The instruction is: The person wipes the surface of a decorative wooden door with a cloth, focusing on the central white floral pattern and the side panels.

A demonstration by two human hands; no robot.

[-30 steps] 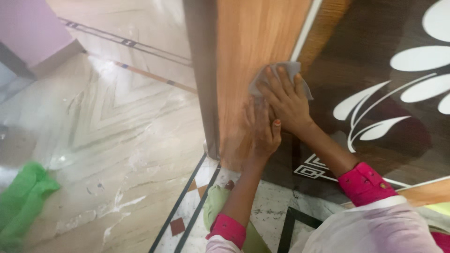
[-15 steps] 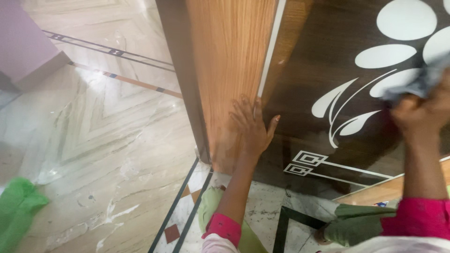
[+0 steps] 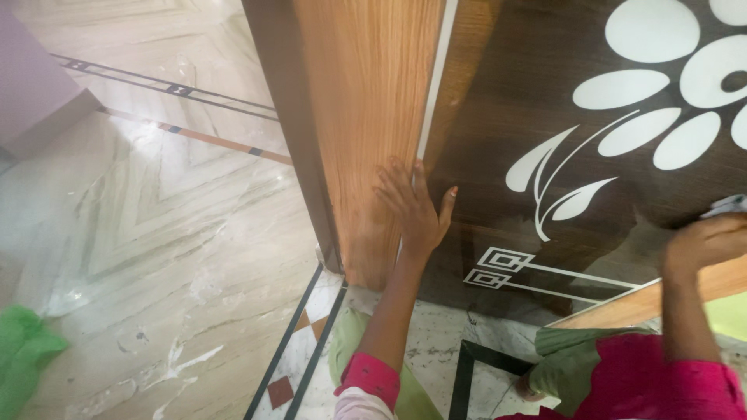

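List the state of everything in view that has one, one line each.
left hand: open, fingers spread flat against the wooden panel
right hand: closed on a grey cloth, pressed to the dark glossy panel
dark glossy panel: upright, shiny
green cloth: crumpled on the marble floor
marble floor: white smears on it

Glossy dark wood-laminate door [image 3: 529, 101], polished marble floor [image 3: 156, 233], soft cloth [image 3: 727, 206]

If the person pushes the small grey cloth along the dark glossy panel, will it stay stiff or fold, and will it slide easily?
The small grey cloth is probably floppy: it shows only as a crumpled edge above the right hand. It likely slides easily, since the dark glossy panel with white flower shapes looks smooth and reflective. It seems light, one hand covering most of it.
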